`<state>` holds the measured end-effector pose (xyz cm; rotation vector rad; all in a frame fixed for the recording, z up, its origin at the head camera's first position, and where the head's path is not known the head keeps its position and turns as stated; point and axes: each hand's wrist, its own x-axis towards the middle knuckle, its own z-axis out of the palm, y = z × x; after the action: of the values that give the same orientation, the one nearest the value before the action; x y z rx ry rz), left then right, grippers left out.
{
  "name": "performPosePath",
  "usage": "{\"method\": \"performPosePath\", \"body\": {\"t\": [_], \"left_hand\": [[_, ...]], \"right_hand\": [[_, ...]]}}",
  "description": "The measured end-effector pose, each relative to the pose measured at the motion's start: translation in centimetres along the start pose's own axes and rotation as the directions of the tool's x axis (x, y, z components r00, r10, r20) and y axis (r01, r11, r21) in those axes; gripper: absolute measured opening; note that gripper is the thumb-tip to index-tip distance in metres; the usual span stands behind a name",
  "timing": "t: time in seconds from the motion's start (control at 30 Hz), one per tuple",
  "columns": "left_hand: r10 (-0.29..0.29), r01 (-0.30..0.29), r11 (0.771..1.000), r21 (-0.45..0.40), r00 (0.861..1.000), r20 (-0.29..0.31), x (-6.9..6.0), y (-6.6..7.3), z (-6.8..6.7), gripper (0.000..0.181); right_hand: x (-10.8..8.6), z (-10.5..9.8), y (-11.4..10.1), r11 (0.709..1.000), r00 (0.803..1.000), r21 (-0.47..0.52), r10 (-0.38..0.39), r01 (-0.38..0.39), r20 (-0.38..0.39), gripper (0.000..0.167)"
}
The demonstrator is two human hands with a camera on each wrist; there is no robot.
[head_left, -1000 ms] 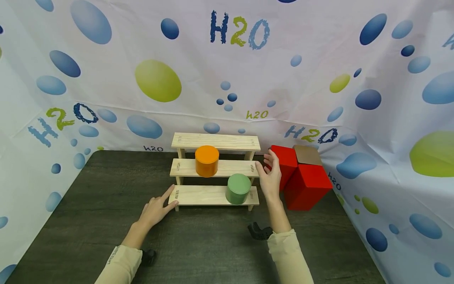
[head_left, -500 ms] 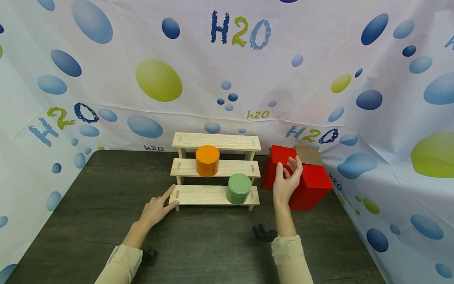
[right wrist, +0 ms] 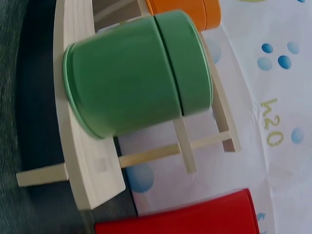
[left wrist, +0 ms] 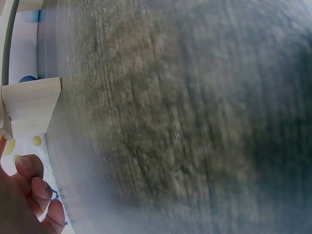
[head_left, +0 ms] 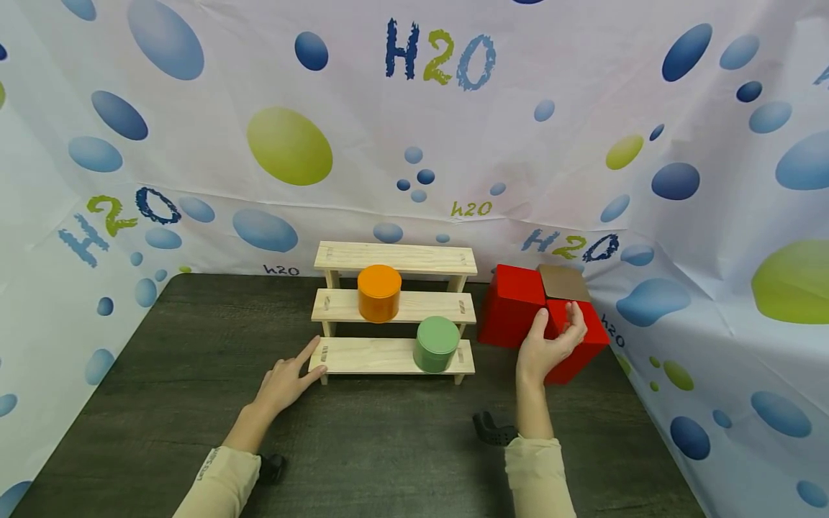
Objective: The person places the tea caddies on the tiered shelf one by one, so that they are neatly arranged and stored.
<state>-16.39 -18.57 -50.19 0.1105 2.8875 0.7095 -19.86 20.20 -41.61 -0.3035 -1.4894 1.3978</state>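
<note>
A three-tier wooden stand (head_left: 369, 355) sits at the middle of the dark table in the head view. An orange round tin (head_left: 378, 293) is on its middle step, and a green round tin (head_left: 437, 347) on the right of its lowest step. My left hand (head_left: 278, 387) touches the left end of the lowest step with straight index finger and thumb; its other fingers (left wrist: 41, 190) bend loosely below. Nothing is held in my right hand (head_left: 546, 354), which hovers in front of a red box (head_left: 586, 338), fingers loosely curved. The right wrist view shows the green tin (right wrist: 131, 75) large.
Another red box (head_left: 512, 306) and a brown-topped box (head_left: 563, 283) stand behind, close together, to the right of the stand. A printed H2O sheet (head_left: 363, 208) hangs behind the dark table (head_left: 382, 446) and along both sides.
My right hand has moved right, away from the stand's right side, past the rear red box to the front one. The left hand, stand and tins have stayed put.
</note>
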Motion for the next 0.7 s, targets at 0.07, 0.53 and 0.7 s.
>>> {"method": "performPosePath", "body": {"t": [0.07, 0.53, 0.7], "left_hand": [[0.0, 0.0, 1.0, 0.0, 1.0, 0.001, 0.0, 0.0, 0.0, 0.074], [-0.015, 0.015, 1.0, 0.002, 1.0, 0.013, -0.1, 0.3, -0.3, 0.074], [-0.013, 0.013, 1.0, 0.006, 1.0, 0.014, -0.3, 0.3, -0.4, 0.074]], "right_hand": [[0.2, -0.3, 0.3, 0.999, 0.999, -0.038, -0.01, 0.008, -0.035, 0.04], [1.4, -2.7, 2.0, 0.983, 0.986, -0.186, -0.025, -0.006, -0.163, 0.048], [1.6, -3.4, 2.4, 0.978, 0.98, -0.17, 0.087, -0.118, -0.177, 0.06]]}}
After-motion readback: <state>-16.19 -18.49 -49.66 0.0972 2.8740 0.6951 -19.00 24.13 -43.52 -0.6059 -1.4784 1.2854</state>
